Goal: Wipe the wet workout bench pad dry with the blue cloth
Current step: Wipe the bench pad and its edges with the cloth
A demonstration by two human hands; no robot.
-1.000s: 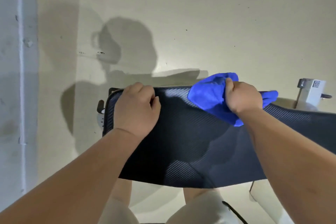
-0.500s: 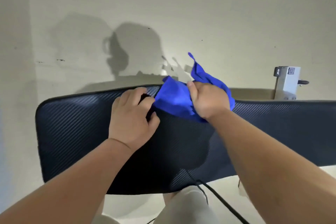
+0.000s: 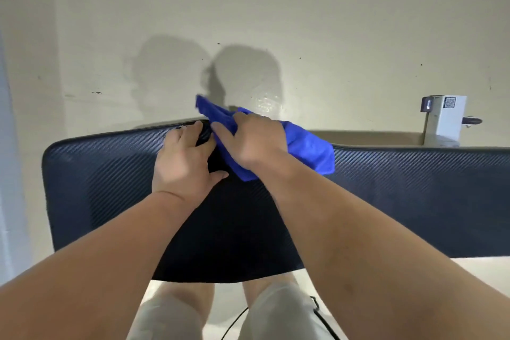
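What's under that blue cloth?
The blue cloth lies on the dark bench pad, pressed down by the right hand. The patch beneath is covered, so wetness there cannot be seen.

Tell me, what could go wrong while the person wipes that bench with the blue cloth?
The blue cloth is bunched up under the right hand, so it may smear water instead of soaking it up. The left hand presses flat on the bench pad right beside the cloth and could slip if that spot is wet. A loose end of the cloth hangs past the pad's far edge and might snag or drag.
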